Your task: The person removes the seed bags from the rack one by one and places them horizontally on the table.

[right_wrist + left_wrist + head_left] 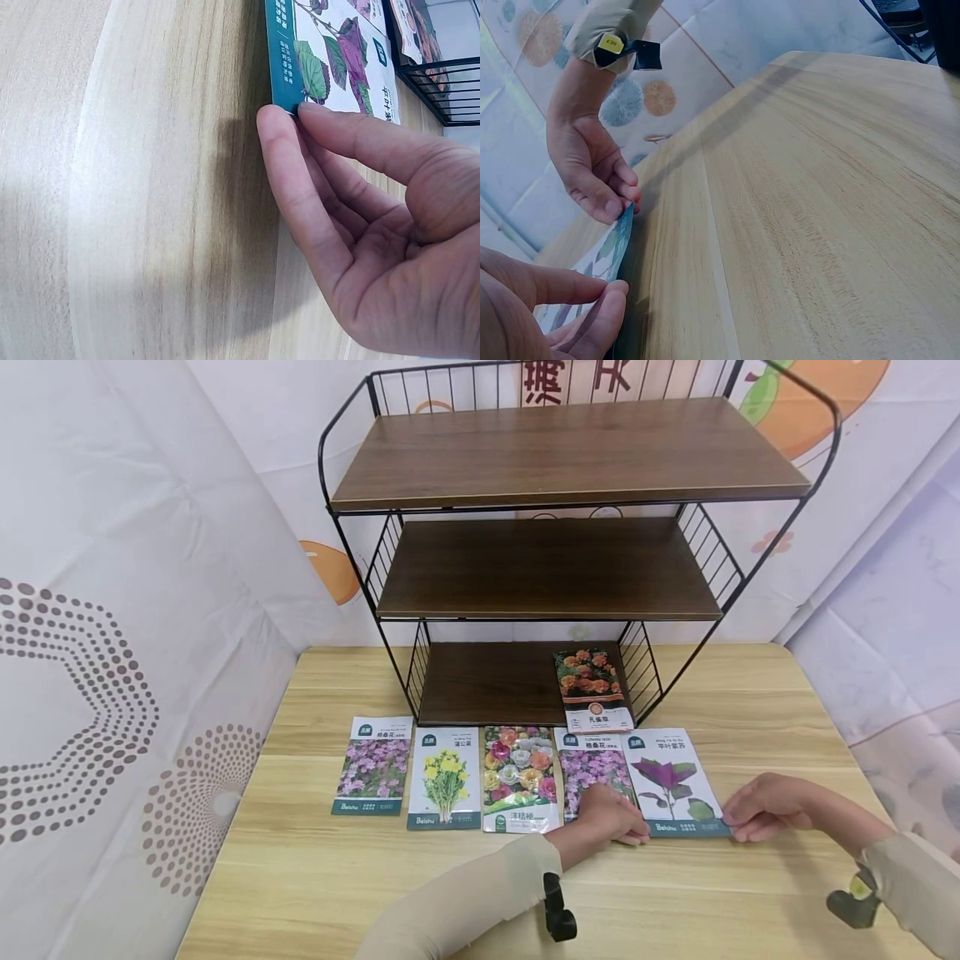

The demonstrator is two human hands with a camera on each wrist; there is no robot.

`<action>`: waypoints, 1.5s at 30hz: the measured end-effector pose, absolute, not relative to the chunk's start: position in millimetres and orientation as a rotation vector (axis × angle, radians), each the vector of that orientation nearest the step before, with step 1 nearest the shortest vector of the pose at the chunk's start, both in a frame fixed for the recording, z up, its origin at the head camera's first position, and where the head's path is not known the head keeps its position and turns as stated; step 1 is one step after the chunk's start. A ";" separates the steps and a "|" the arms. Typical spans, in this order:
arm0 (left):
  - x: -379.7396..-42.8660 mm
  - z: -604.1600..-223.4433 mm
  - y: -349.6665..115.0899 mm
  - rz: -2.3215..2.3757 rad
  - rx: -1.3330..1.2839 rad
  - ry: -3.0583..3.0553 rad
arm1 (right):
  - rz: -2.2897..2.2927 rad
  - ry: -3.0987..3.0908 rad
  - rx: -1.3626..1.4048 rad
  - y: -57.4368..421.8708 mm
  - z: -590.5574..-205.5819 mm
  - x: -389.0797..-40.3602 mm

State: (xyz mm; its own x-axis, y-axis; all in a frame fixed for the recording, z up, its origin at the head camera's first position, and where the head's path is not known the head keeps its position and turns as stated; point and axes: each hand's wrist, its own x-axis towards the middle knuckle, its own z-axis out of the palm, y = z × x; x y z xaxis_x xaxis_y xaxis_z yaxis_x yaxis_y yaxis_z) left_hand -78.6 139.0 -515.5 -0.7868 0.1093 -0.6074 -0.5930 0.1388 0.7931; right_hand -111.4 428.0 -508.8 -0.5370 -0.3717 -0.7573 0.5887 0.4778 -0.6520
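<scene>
A seed packet with a purple-leaved plant (670, 781) lies at the right end of a row, pinched at its two lower corners. My left hand (609, 814) grips the lower left corner and partly covers the neighbouring packet of pink-purple flowers (592, 764). At the lower right corner, my right hand (768, 807) pinches the edge between thumb and forefinger. The right wrist view shows the packet's green bottom strip (281, 67) at the fingertips (276, 120). In the left wrist view, the packet's edge (622, 238) rises slightly off the table between both hands.
Further left lie packets with mixed roses (520, 779), yellow flowers (445, 781) and pink-purple flowers (372, 768). Behind them stands a black wire rack with three brown shelves (547, 568). An orange-flower packet (594, 689) leans at the bottom shelf's right side.
</scene>
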 end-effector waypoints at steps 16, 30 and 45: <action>-80.0 -514.4 142.2 1.680 -0.473 1.894 | -1.250 1.736 0.162 431.5 -510.3 -109.2; -78.1 -509.1 137.7 1.680 -0.454 1.888 | -1.197 1.782 0.184 426.5 -504.0 -111.1; -77.6 -508.6 135.5 1.709 -0.424 1.879 | -1.189 1.785 0.183 419.9 -502.8 -115.5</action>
